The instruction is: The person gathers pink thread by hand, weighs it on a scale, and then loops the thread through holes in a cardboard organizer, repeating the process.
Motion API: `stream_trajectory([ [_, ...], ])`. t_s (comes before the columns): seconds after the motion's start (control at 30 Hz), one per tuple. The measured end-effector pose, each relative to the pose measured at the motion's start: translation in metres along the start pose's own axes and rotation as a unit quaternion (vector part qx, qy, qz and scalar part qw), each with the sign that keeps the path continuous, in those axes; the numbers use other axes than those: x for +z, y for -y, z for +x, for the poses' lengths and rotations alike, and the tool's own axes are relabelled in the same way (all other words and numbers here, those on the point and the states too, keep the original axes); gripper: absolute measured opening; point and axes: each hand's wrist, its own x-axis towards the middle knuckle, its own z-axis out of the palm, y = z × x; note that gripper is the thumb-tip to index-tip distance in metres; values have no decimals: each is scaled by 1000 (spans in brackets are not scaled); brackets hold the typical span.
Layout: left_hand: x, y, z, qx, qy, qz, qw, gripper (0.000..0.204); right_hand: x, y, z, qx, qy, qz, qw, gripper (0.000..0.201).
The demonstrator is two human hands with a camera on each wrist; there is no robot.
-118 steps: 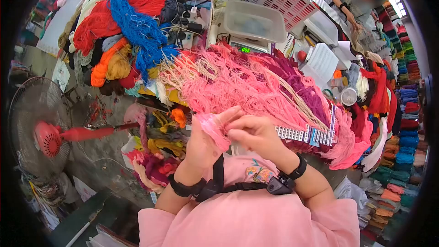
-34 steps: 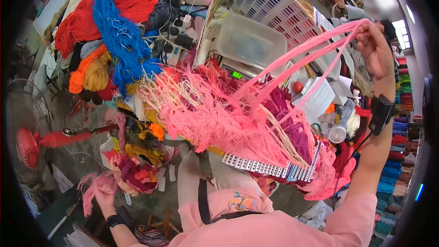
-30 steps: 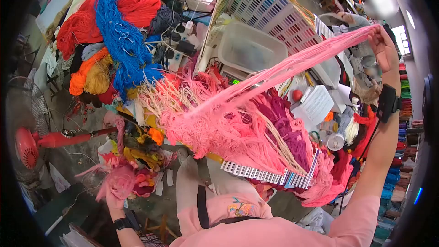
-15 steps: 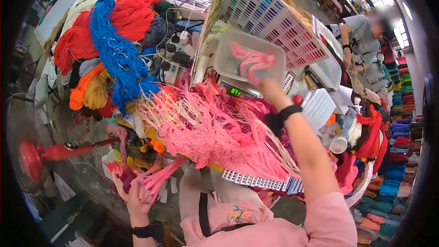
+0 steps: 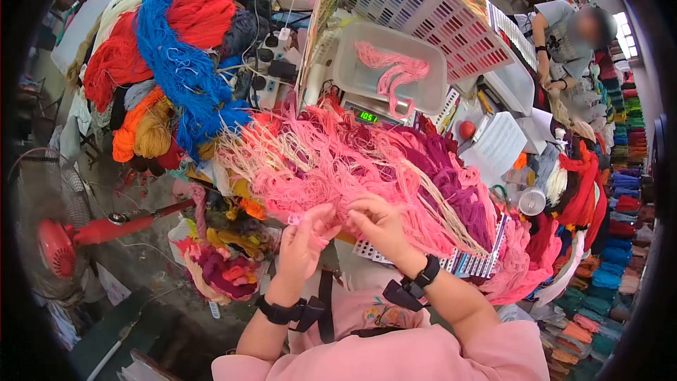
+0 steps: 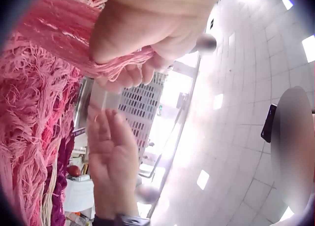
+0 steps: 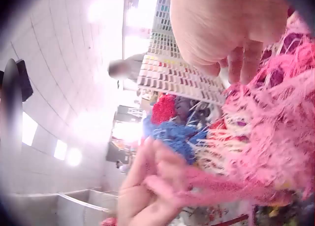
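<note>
A big heap of pink yarn (image 5: 331, 162) lies over the table in front of me. My left hand (image 5: 319, 224) grips a small bunch of pink strands (image 6: 74, 43) at the heap's near edge, fingers curled round it. My right hand (image 5: 361, 215) is just right of it, fingertips pinching into the same pink strands. In the left wrist view the right hand (image 6: 106, 127) reaches up to the left one. A loose pink skein (image 5: 395, 70) lies in the clear tub (image 5: 347, 74) on the scale (image 5: 367, 117).
Red, blue and orange yarn hanks (image 5: 169, 49) pile up at the back left. A colour sample card rack (image 5: 423, 14) stands behind the tub. A red fan (image 5: 56, 247) is low on the left. Another person (image 5: 564, 35) works at the far right beside shelves of yarn (image 5: 620, 190).
My right hand has left the pink skein in the tub and come back down. My left hand has risen from beside the floor pile. Both now meet at the pink heap's near edge.
</note>
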Motion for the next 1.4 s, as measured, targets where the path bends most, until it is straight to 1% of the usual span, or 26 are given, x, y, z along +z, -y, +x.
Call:
stream_trajectory([
  [0.03, 3, 0, -1, -3, -1, 3, 1000, 28, 4, 16, -2, 88, 18, 110, 990, 11],
  [0.07, 6, 0, -2, 4, 1, 9, 1000, 31, 8, 24, -3, 173, 35, 218, 960, 10],
  [0.23, 0, 3, -4, -8, 27, 23, 999, 35, 19, 25, -10, 147, 53, 235, 959, 10],
  [0.3, 1, 3, -5, -5, 19, 44, 999, 36, 20, 28, -10, 200, 71, 246, 946, 11],
  [0.43, 6, 2, -6, -27, 39, 29, 998, 37, 24, 33, -9, 236, 87, 226, 941, 11],
  [0.53, 10, 4, -7, -38, 46, 36, 998, 37, 28, 27, -11, 205, 85, 227, 948, 11],
  [0.6, 11, 5, -7, -14, 48, 90, 995, 37, 30, 20, -11, 161, 86, 223, 958, 11],
  [0.73, 8, 7, -6, -24, 47, 102, 993, 36, 21, 22, -8, 177, 101, 229, 952, 12],
  [0.8, 16, 4, -6, 33, -12, 74, 997, 33, 7, 12, 1, 111, 81, 165, 977, 14],
  [0.83, 10, 1, -7, 36, -14, 74, 997, 33, -6, 2, 12, 105, 15, 118, 987, 16],
  [0.87, -1, -4, -10, -11, -20, 9, 1000, 30, -23, -11, 28, 98, -51, 71, 991, 18],
  [0.9, -10, -7, -13, -59, -26, -55, 996, 28, -40, -27, 50, 29, -94, -12, 995, 21],
  [0.93, -13, -9, -15, -60, -21, -58, 996, 24, -61, -40, 70, -31, -106, -164, 980, 21],
  [0.97, -18, -7, -18, -57, -23, -57, 997, 24, -76, -70, 93, -100, -140, -232, 957, 19],
  [1.0, -24, -4, -20, -89, 33, -124, 988, 23, -84, -82, 109, -126, -169, -265, 941, 16],
  [1.03, -27, -3, -21, -120, 89, -190, 970, 22, -89, -89, 122, -127, -167, -262, 942, 16],
  [1.1, -22, -3, -18, -134, 116, -195, 965, 22, -90, -99, 140, -136, -147, -455, 868, 10],
  [1.13, -19, -2, -17, -126, 118, -151, 973, 22, -86, -105, 141, -59, -137, -480, 865, 11],
  [1.17, -16, -2, -16, -120, 120, -107, 980, 22, -82, -103, 141, -59, -136, -478, 866, 11],
  [1.2, -11, -4, -14, -120, 80, -56, 988, 20, -80, -100, 139, -21, -72, -442, 894, 12],
  [1.23, -7, -6, -10, -121, 77, -57, 988, 20, -77, -98, 136, 16, -6, -404, 915, 15],
  [1.27, -2, -7, -4, -104, 15, 18, 994, 18, -69, -99, 131, 108, 17, -230, 967, 11],
  [1.3, 2, -7, 2, -88, -48, 93, 991, 18, -59, -74, 117, 210, 52, 48, 975, 6],
  [1.33, 7, -8, 9, -63, -68, 110, 990, 16, -51, -40, 103, 240, 100, 193, 946, 7],
  [1.37, 12, -8, 16, -66, -69, 109, 989, 16, -44, -21, 89, 266, 98, 276, 918, 12],
  [1.4, 15, -9, 22, -55, -65, 120, 989, 16, -42, 1, 77, 255, 137, 313, 905, 14],
])
